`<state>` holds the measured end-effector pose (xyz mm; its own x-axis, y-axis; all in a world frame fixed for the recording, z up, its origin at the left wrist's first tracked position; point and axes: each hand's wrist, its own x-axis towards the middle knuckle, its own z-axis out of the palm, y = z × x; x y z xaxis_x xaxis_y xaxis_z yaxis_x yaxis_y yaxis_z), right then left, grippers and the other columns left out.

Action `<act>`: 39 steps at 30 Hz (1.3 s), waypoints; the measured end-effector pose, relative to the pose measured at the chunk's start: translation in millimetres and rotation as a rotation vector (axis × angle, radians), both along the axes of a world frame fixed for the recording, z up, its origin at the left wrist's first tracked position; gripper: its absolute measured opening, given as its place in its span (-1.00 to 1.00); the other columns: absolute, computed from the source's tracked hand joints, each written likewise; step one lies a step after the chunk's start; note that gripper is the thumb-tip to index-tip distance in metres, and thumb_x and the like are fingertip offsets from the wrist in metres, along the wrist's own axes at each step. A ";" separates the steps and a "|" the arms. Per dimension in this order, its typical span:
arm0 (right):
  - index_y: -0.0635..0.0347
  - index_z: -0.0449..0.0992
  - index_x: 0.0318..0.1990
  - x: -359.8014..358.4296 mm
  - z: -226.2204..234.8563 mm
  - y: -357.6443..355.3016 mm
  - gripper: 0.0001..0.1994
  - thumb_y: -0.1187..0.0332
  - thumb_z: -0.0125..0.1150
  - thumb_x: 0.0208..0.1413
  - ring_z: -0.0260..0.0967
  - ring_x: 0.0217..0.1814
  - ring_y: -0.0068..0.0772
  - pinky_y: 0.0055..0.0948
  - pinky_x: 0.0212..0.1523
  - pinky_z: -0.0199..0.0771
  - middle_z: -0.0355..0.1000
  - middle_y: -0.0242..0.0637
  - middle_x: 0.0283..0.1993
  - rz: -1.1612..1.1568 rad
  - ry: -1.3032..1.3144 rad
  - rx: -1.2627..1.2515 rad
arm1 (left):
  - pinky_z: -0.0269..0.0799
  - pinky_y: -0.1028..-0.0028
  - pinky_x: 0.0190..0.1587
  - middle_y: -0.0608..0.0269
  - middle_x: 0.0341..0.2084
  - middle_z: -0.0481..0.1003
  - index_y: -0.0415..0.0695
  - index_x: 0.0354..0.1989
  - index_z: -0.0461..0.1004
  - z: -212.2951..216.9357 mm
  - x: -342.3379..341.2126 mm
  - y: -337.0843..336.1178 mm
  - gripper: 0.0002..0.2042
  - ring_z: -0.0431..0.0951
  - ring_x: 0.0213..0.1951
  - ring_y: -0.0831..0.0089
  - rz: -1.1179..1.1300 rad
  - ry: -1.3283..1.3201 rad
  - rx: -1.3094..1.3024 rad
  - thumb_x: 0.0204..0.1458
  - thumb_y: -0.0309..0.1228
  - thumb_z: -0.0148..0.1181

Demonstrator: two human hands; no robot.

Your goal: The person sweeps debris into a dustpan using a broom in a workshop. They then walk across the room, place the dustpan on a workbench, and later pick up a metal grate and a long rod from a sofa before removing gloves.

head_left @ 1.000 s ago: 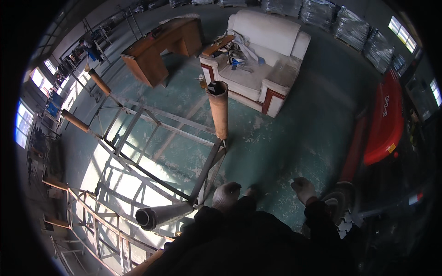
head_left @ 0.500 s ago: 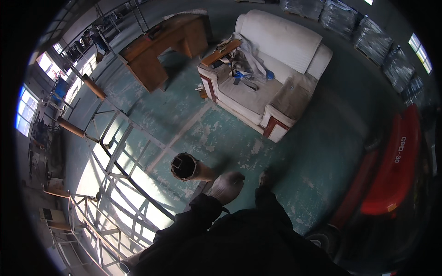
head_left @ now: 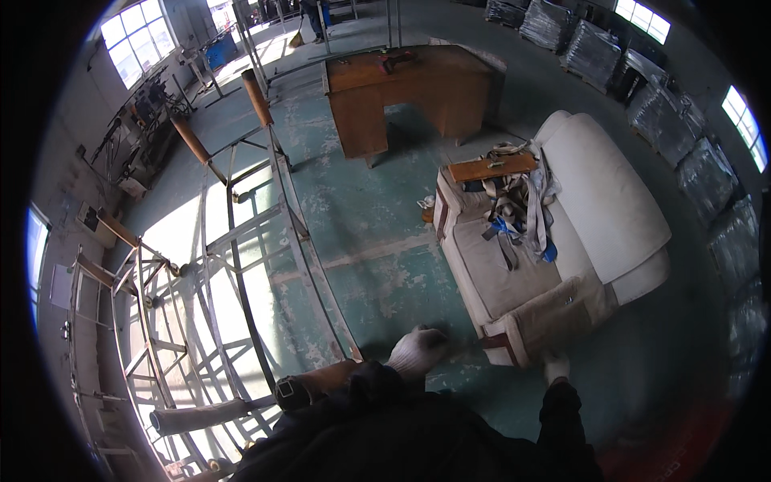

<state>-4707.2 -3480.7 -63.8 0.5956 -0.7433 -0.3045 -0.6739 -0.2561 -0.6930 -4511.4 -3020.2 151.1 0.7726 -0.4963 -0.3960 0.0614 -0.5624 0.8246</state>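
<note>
My left hand (head_left: 418, 352), in a pale glove, is held low in front of me with its fingers curled in. Nothing shows sticking out of it. Just left of its wrist lies the end of a brown padded tube (head_left: 329, 377) on the metal frame, partly covered by my dark sleeve. My right hand (head_left: 556, 368), also pale, hangs by the near arm of a cream sofa (head_left: 514, 265); whether it touches the sofa cannot be seen. Its fingers are smeared and small. Straps and a wooden board (head_left: 491, 167) rest on the sofa.
To the left stand metal frames (head_left: 293, 241) with brown-padded posts. A brown wooden desk (head_left: 353, 104) with a red tool (head_left: 395, 61) on it stands ahead. Wrapped pallets (head_left: 654, 112) line the right wall. A red machine (head_left: 675, 442) shows dimly at lower right. Another person (head_left: 314, 20) stands far back.
My view has swung to the left, so sofa, desk and frames sit farther right in it. The red machine has mostly left the view. My hands have moved apart.
</note>
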 end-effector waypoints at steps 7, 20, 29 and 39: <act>0.29 0.80 0.03 262.5 22.7 23.2 -0.65 0.17 0.47 0.31 0.75 0.01 -0.10 -0.17 0.16 0.68 0.79 0.02 -0.05 0.359 0.011 0.120 | 0.66 0.19 0.16 -0.03 -0.03 0.77 -0.15 0.06 0.76 -97.4 151.7 24.3 -0.71 0.77 0.06 0.07 0.012 -0.493 -0.057 0.37 -0.24 0.26; 0.22 0.79 0.02 620.1 36.2 52.7 -0.72 0.21 0.42 0.37 0.72 0.04 -0.11 -0.18 0.07 0.66 0.76 0.00 -0.04 0.777 -0.101 -0.033 | 0.64 0.37 0.07 0.10 -0.08 0.78 -0.36 0.19 0.70 -83.6 404.3 19.6 -0.60 0.76 -0.04 0.37 0.743 0.400 -0.244 0.36 -0.28 0.36; 0.19 0.73 0.16 918.7 55.7 119.5 -0.63 0.16 0.45 0.36 0.69 0.04 -0.32 -0.32 0.09 0.64 0.73 -0.17 0.03 0.778 0.001 0.589 | 0.65 0.31 0.17 0.02 -0.03 0.76 -0.39 0.25 0.63 -31.9 638.6 15.4 -0.62 0.76 0.05 0.28 0.870 0.239 -0.360 0.48 -0.30 0.29; 0.20 0.65 0.26 1122.3 191.6 315.0 -0.69 0.29 0.44 0.49 0.55 0.09 -0.47 -0.37 0.19 0.56 0.62 -0.39 0.07 0.649 -0.231 1.509 | 0.69 0.22 0.14 -0.03 0.00 0.73 -0.35 0.31 0.54 -40.1 852.5 45.0 -0.35 0.77 0.01 0.19 0.733 0.348 -0.669 0.55 0.13 0.16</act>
